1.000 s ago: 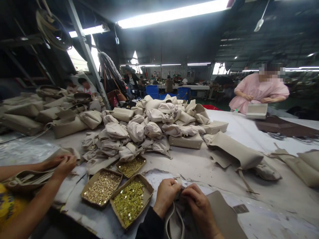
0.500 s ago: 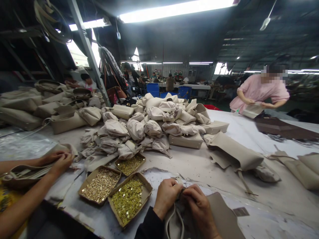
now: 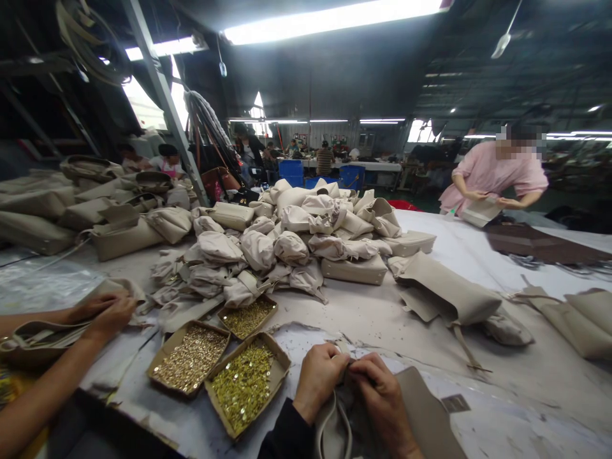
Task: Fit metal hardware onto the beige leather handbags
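Beige bag lies at the tabletop's near edge, right of centre, its top pulled toward the person so both hands can work one spot. Left hand and right hand both pinch the bag's top edge, fingertips meeting; what's between them is hidden. Bag's lower part is cut off by the frame. Three cardboard trays of brass fittings sit just left, within reach. A co-worker's hands hold another bag at the left edge.
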The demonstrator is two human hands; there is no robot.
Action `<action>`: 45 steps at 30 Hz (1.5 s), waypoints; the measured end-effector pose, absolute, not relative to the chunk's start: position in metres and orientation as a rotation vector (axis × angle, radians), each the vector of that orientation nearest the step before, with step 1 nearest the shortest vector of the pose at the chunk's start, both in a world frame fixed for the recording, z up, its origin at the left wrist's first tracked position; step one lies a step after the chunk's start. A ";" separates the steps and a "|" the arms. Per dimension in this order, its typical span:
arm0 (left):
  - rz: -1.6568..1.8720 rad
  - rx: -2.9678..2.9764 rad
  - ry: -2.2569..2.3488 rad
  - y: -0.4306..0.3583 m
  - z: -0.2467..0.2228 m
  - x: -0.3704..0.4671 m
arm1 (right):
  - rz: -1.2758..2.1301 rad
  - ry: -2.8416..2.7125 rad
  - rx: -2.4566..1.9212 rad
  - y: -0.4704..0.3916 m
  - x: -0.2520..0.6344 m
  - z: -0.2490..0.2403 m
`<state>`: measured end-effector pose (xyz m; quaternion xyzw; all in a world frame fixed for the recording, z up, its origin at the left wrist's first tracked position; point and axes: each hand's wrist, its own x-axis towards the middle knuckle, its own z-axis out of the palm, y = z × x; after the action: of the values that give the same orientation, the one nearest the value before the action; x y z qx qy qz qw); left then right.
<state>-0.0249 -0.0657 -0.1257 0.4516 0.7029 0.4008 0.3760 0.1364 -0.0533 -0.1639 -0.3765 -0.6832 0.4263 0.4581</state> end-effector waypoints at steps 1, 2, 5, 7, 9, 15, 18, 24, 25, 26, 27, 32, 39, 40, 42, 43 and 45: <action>1.030 1.153 1.791 -0.066 -0.126 -0.025 | 1.057 -1.676 -0.928 -0.054 0.136 -0.164; 1.035 1.149 1.783 -0.066 -0.127 -0.025 | 1.068 -1.669 -0.929 -0.054 0.135 -0.163; 1.048 1.128 1.759 -0.065 -0.128 -0.027 | 1.112 -1.584 -0.990 -0.056 0.131 -0.162; 1.056 1.112 1.743 -0.065 -0.129 -0.028 | 1.131 -1.500 -1.068 -0.057 0.129 -0.160; 1.065 1.094 1.722 -0.064 -0.129 -0.030 | 1.122 -1.461 -1.118 -0.057 0.127 -0.157; 1.089 1.012 1.655 -0.065 -0.127 -0.030 | 1.076 -1.512 -1.129 -0.057 0.124 -0.146; 1.101 0.966 1.638 -0.065 -0.124 -0.030 | 1.134 -1.558 -1.182 -0.056 0.121 -0.142; 1.126 0.932 1.591 -0.067 -0.119 -0.033 | 1.177 -1.591 -1.219 -0.054 0.120 -0.136; 1.131 0.930 1.584 -0.067 -0.119 -0.033 | 1.178 -1.595 -1.229 -0.054 0.119 -0.136; 1.136 0.928 1.579 -0.068 -0.118 -0.033 | 1.175 -1.594 -1.246 -0.054 0.119 -0.135; 1.140 0.926 1.573 -0.068 -0.118 -0.033 | 1.170 -1.592 -1.261 -0.054 0.119 -0.136; 1.151 0.905 1.532 -0.069 -0.120 -0.035 | 1.143 -1.638 -1.252 -0.058 0.116 -0.140; 1.066 1.017 1.502 -0.073 -0.112 -0.042 | 1.091 -1.656 -1.296 -0.052 0.114 -0.138; 1.026 1.070 1.501 -0.074 -0.110 -0.042 | 1.112 -1.640 -1.303 -0.050 0.115 -0.137; 0.956 1.198 1.518 -0.076 -0.107 -0.042 | 1.158 -1.609 -1.304 -0.046 0.116 -0.134; 0.935 1.260 1.541 -0.076 -0.106 -0.042 | 1.178 -1.597 -1.297 -0.044 0.117 -0.134; 0.900 1.353 1.607 -0.076 -0.105 -0.040 | 1.209 -1.577 -1.278 -0.038 0.118 -0.134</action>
<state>-0.0402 -0.0757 -0.1051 0.5387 0.6397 0.3583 0.4149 0.1183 -0.0375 -0.1337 -0.5004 -0.6175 0.4733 0.3799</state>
